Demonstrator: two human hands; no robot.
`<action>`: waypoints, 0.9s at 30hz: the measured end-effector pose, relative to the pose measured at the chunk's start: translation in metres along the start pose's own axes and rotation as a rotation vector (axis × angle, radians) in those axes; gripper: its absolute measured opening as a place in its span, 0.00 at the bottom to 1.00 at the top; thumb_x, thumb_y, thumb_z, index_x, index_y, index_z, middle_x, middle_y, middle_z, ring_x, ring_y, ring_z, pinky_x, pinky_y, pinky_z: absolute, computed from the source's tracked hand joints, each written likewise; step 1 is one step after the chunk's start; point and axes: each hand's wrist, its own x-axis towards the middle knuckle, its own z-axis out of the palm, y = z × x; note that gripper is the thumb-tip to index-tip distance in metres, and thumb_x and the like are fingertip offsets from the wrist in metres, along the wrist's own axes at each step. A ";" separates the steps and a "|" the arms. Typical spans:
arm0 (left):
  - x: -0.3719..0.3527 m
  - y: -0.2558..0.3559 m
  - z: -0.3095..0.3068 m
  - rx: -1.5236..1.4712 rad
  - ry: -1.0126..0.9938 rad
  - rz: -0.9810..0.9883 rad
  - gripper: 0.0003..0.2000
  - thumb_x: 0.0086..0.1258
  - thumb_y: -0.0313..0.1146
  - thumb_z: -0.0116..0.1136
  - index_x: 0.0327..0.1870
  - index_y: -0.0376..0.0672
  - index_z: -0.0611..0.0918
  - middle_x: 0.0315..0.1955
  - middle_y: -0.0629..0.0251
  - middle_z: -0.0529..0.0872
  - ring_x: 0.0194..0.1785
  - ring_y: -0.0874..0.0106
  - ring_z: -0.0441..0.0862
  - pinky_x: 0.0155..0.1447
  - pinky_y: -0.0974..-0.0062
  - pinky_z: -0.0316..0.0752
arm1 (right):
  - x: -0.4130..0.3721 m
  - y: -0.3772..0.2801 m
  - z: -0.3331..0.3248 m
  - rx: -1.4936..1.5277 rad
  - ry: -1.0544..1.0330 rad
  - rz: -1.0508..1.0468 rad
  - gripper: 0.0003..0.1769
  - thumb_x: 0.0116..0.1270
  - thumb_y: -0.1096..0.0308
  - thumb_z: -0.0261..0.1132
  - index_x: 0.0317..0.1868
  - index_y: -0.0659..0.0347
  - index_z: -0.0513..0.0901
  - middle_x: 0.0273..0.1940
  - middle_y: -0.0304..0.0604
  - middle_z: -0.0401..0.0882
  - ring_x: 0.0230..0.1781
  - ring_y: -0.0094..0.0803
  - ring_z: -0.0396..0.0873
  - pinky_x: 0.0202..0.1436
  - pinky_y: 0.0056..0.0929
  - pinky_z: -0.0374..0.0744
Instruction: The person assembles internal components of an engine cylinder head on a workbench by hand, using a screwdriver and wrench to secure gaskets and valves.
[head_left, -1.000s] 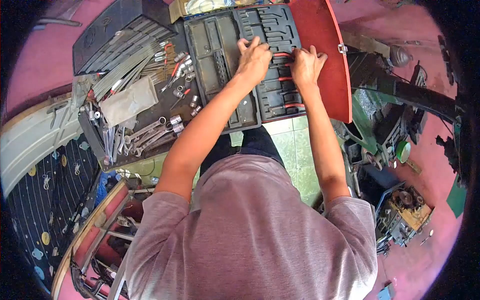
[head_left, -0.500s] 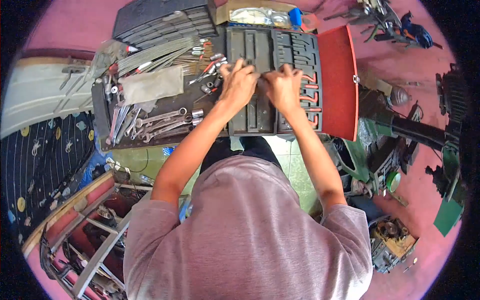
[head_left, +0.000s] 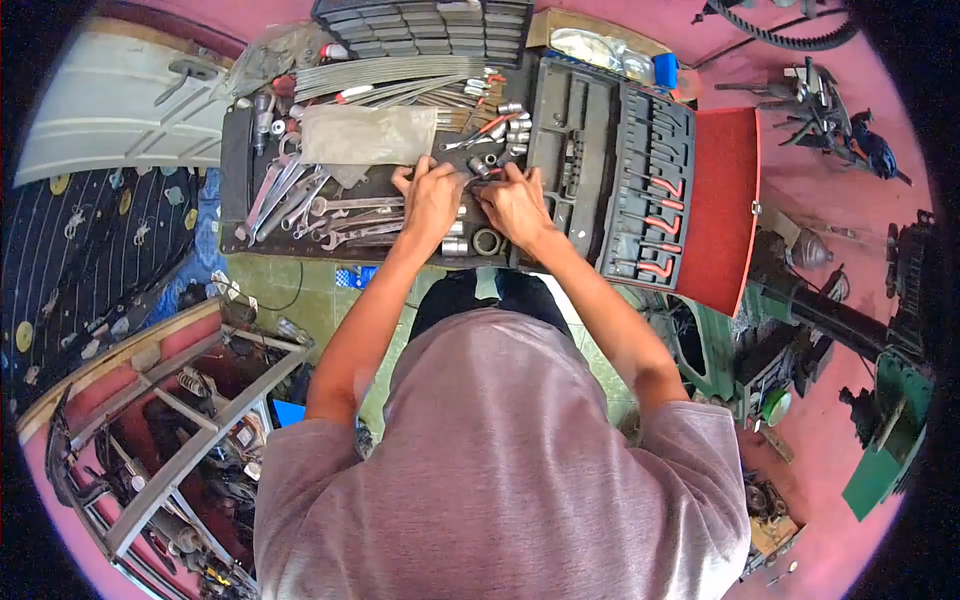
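Hands at loose sockets (head_left: 487,240), just left of tool case (head_left: 585,130)
Left hand (head_left: 430,200) and right hand (head_left: 515,205) curled close together, suiting small parts; grip contents cannot be told.

The dark tabletop (head_left: 236,190) is crowded: a fan of spanners (head_left: 290,200) lies at nine o'clock, and a grey cloth (head_left: 365,135) at eleven, with a bundle of thin metal rods (head_left: 400,72) beyond it toward twelve. Loose sockets (head_left: 512,130) scatter around the middle, and an open black tool case (head_left: 620,180) fills the three o'clock side.

No lettering can be read on anything here
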 end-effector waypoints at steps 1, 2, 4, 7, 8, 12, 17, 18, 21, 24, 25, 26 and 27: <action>-0.002 -0.003 0.002 -0.002 0.001 -0.007 0.09 0.62 0.29 0.69 0.41 0.54 0.93 0.37 0.77 0.88 0.52 0.67 0.78 0.61 0.50 0.57 | 0.001 -0.002 0.000 -0.006 0.019 -0.004 0.09 0.62 0.65 0.69 0.42 0.49 0.91 0.38 0.35 0.89 0.57 0.41 0.76 0.52 0.55 0.69; -0.004 -0.005 0.003 0.002 -0.004 -0.014 0.09 0.62 0.29 0.69 0.41 0.54 0.93 0.37 0.77 0.88 0.53 0.67 0.78 0.62 0.50 0.57 | 0.003 -0.002 -0.001 -0.060 -0.029 0.007 0.12 0.60 0.65 0.69 0.45 0.49 0.91 0.41 0.34 0.89 0.56 0.40 0.76 0.52 0.55 0.69; -0.007 -0.010 0.008 0.005 -0.007 -0.026 0.08 0.62 0.29 0.69 0.40 0.54 0.93 0.37 0.77 0.87 0.53 0.67 0.78 0.62 0.50 0.57 | 0.004 -0.001 0.003 -0.099 0.028 0.023 0.15 0.61 0.65 0.69 0.49 0.50 0.91 0.46 0.33 0.90 0.55 0.39 0.76 0.53 0.54 0.69; -0.008 -0.015 0.011 0.012 -0.018 -0.034 0.08 0.62 0.29 0.69 0.40 0.53 0.93 0.37 0.76 0.87 0.53 0.67 0.78 0.62 0.49 0.57 | 0.005 0.004 0.006 -0.151 0.123 0.116 0.20 0.62 0.65 0.70 0.56 0.51 0.89 0.57 0.31 0.89 0.56 0.37 0.76 0.55 0.52 0.68; -0.008 -0.015 0.012 -0.006 -0.010 -0.023 0.08 0.62 0.30 0.69 0.40 0.53 0.93 0.37 0.76 0.87 0.53 0.67 0.78 0.62 0.49 0.57 | 0.006 0.008 0.005 -0.159 0.151 0.094 0.19 0.62 0.64 0.69 0.54 0.50 0.90 0.56 0.31 0.89 0.55 0.37 0.76 0.55 0.52 0.67; -0.006 -0.016 0.013 -0.027 -0.014 -0.006 0.07 0.62 0.30 0.69 0.39 0.52 0.93 0.37 0.75 0.87 0.52 0.67 0.78 0.62 0.49 0.58 | 0.011 0.017 0.002 -0.223 0.108 0.052 0.17 0.64 0.64 0.67 0.53 0.48 0.90 0.52 0.31 0.90 0.56 0.36 0.76 0.55 0.51 0.67; -0.002 -0.016 0.008 -0.002 -0.058 0.004 0.06 0.62 0.30 0.69 0.39 0.50 0.92 0.37 0.73 0.87 0.52 0.66 0.78 0.61 0.49 0.58 | 0.020 0.022 0.000 -0.269 0.011 0.055 0.15 0.65 0.65 0.64 0.49 0.47 0.91 0.47 0.29 0.89 0.56 0.35 0.75 0.56 0.50 0.67; -0.002 -0.018 0.009 -0.028 -0.054 0.010 0.06 0.62 0.30 0.69 0.39 0.50 0.92 0.36 0.73 0.86 0.52 0.66 0.78 0.61 0.50 0.58 | 0.021 0.023 0.000 -0.272 -0.012 0.058 0.15 0.64 0.66 0.64 0.49 0.46 0.91 0.48 0.29 0.89 0.55 0.35 0.74 0.57 0.49 0.67; -0.003 -0.019 0.012 -0.061 -0.051 0.012 0.05 0.63 0.30 0.68 0.38 0.50 0.92 0.36 0.72 0.86 0.53 0.66 0.78 0.61 0.51 0.58 | 0.024 0.026 0.002 -0.299 0.018 0.027 0.15 0.66 0.68 0.60 0.48 0.46 0.91 0.46 0.29 0.89 0.55 0.35 0.74 0.56 0.50 0.66; -0.001 -0.019 0.013 -0.061 -0.033 0.016 0.05 0.64 0.30 0.67 0.38 0.49 0.91 0.36 0.71 0.86 0.53 0.66 0.78 0.61 0.51 0.58 | 0.028 0.028 0.005 -0.273 0.004 0.014 0.15 0.63 0.69 0.62 0.47 0.48 0.90 0.44 0.32 0.87 0.56 0.36 0.74 0.56 0.50 0.66; -0.001 -0.019 0.014 -0.055 -0.018 0.024 0.06 0.64 0.29 0.66 0.38 0.48 0.91 0.37 0.70 0.86 0.53 0.66 0.78 0.61 0.51 0.58 | 0.028 0.028 0.004 -0.273 0.005 0.015 0.15 0.63 0.69 0.62 0.47 0.48 0.90 0.44 0.32 0.87 0.56 0.36 0.74 0.56 0.50 0.66; -0.001 -0.019 0.015 -0.054 -0.017 0.025 0.06 0.64 0.29 0.66 0.38 0.48 0.91 0.37 0.70 0.86 0.53 0.66 0.78 0.61 0.51 0.58 | 0.027 0.028 0.004 -0.280 0.023 -0.013 0.15 0.60 0.69 0.65 0.47 0.49 0.90 0.44 0.33 0.87 0.57 0.36 0.74 0.56 0.50 0.66; -0.001 -0.019 0.014 -0.043 -0.035 0.017 0.06 0.65 0.28 0.65 0.39 0.48 0.91 0.38 0.70 0.86 0.54 0.66 0.78 0.62 0.51 0.58 | 0.027 0.028 0.003 -0.289 0.042 -0.042 0.16 0.57 0.69 0.68 0.47 0.50 0.90 0.45 0.34 0.86 0.57 0.37 0.74 0.56 0.50 0.67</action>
